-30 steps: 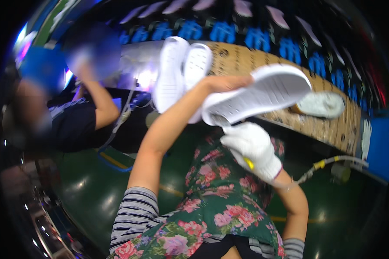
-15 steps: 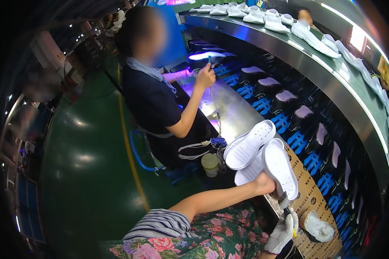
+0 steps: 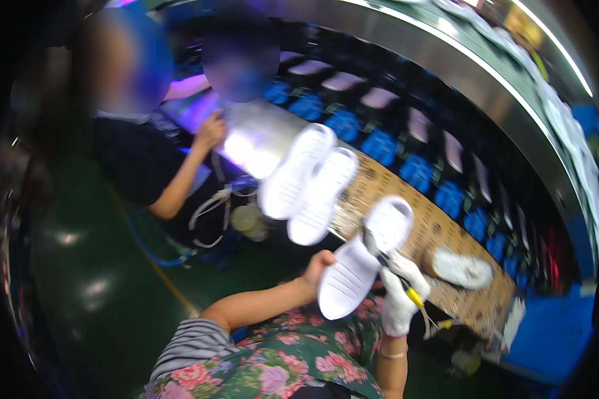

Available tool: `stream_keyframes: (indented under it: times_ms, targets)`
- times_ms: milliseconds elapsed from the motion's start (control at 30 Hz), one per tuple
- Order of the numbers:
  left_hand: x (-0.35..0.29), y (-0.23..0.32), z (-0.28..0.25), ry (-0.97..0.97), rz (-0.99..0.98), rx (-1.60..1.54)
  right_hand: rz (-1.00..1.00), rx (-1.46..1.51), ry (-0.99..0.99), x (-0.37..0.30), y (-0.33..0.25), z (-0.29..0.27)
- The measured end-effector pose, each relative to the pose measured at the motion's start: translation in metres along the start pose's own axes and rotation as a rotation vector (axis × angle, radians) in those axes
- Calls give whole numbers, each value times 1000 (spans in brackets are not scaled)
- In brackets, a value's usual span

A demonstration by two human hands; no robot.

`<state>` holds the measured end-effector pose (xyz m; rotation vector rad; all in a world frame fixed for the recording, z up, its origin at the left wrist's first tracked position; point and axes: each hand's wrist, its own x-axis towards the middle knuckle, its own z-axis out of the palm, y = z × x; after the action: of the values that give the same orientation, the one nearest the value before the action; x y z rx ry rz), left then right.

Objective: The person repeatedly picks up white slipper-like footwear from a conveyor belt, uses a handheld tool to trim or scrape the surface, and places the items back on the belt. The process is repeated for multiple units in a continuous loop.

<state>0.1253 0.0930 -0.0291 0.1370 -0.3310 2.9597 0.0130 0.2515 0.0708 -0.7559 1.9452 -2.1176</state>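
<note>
My bare left hand (image 3: 318, 271) grips the edge of a white shoe sole (image 3: 347, 278), thumb on top. The sole is tilted in front of my floral apron, its ribbed, hole-dotted face up. In a white glove, my right hand (image 3: 400, 292) is closed around a dark-handled brush (image 3: 379, 253) with a yellow fitting and thin tube at its rear. The brush head meets the middle of the sole; blur hides the exact contact. Two more white soles, one nearer the conveyor (image 3: 298, 169) and a second beside it (image 3: 323, 198), lie on the bench beyond my left hand.
Brown printed paper (image 3: 439, 233) covers the bench, with an oval, brown-rimmed thing, white inside (image 3: 469, 269), on it. Behind runs a line of blue holders (image 3: 417, 173) carrying pinkish pieces. A co-worker's hand (image 3: 211, 130) is at far left. A pale tub (image 3: 249, 222) stands below.
My left hand has drawn one sole off the pile toward me. My right hand has brought the brush up onto it. The whole view has swung to the right.
</note>
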Motion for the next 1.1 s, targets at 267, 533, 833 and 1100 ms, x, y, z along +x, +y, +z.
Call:
stream_keyframes:
  times_ms: [267, 533, 833, 1100]
  targets:
    - [17, -29, 4, 248, 114, 155, -491, -481, -124, 30, -58, -4]
    - [-7, -35, -11, 371, 114, 440, -746, -727, -212, 34, -60, 11]
    - [-1, -16, -10, 222, 185, 351, -682, -549, -124, 35, -38, 9]
    - [17, -4, -15, 249, 272, 428, -506, -226, -209, 24, -23, 10]
